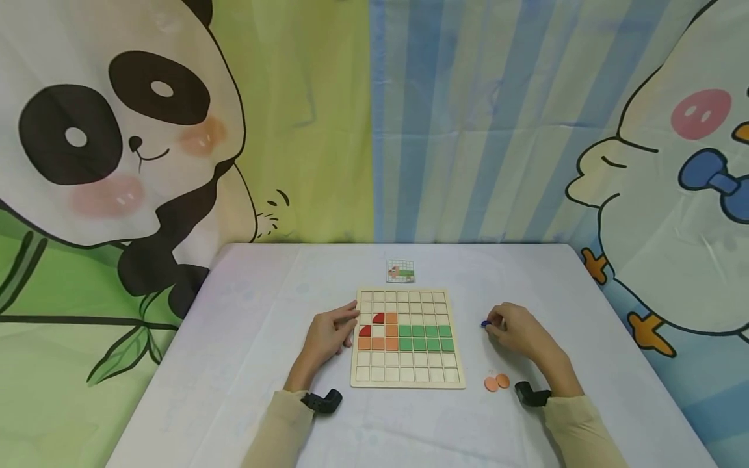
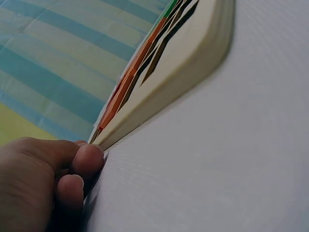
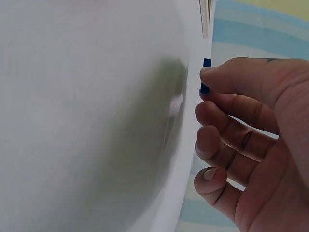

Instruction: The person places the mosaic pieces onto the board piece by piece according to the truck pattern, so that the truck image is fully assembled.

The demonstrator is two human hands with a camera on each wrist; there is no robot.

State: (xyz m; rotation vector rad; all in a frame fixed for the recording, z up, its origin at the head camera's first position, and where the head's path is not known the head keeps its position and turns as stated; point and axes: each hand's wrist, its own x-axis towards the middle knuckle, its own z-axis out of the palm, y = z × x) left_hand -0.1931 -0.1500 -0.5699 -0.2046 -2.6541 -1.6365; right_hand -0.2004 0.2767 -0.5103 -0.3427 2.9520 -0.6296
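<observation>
A wooden grid board (image 1: 407, 384) lies on the table, with green square tiles (image 1: 425, 338), orange square tiles (image 1: 391, 330) and two red quarter-round tiles (image 1: 365, 331) in its cells. My left hand (image 1: 328, 331) rests at the board's left edge, fingertips touching its side; the left wrist view shows the fingers bent beside the wooden edge (image 2: 169, 99). To the right of the board, my right hand (image 1: 517, 331) pinches a small dark blue tile (image 3: 205, 77) between thumb and index finger, held above the table. The remaining fingers of that hand curl loosely. The tile's full outline is partly hidden by the fingertips.
Two orange round pieces (image 1: 496, 382) lie on the white tablecloth (image 1: 409, 429) near my right wrist. A small card (image 1: 400, 271) with a coloured grid picture lies behind the board. Printed curtains (image 1: 468, 117) hang beyond the table's back edge.
</observation>
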